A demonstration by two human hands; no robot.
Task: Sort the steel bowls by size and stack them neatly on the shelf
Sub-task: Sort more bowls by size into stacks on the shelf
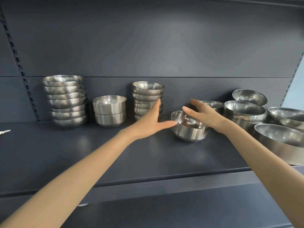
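Note:
A small steel bowl (189, 131) stands on the dark shelf (98, 153), right of centre. My left hand (152, 121) is spread flat beside it, thumb tip touching its left rim. My right hand (202, 115) hovers over the bowl's right rim with fingers extended and thumb out, holding nothing. Behind the left hand rises a tall stack of medium bowls (147, 94). Further left stand a pair of stacked straight-sided bowls (109, 111) and a tall stack of wider bowls (65, 99).
Loose larger bowls crowd the right end: a nested pile (245, 112), a tilted bowl (250, 97) behind it, another (286, 116) and a big one (279, 142) at the front right edge. A slotted upright (19, 66) bounds the left. A lower shelf (164, 211) lies below.

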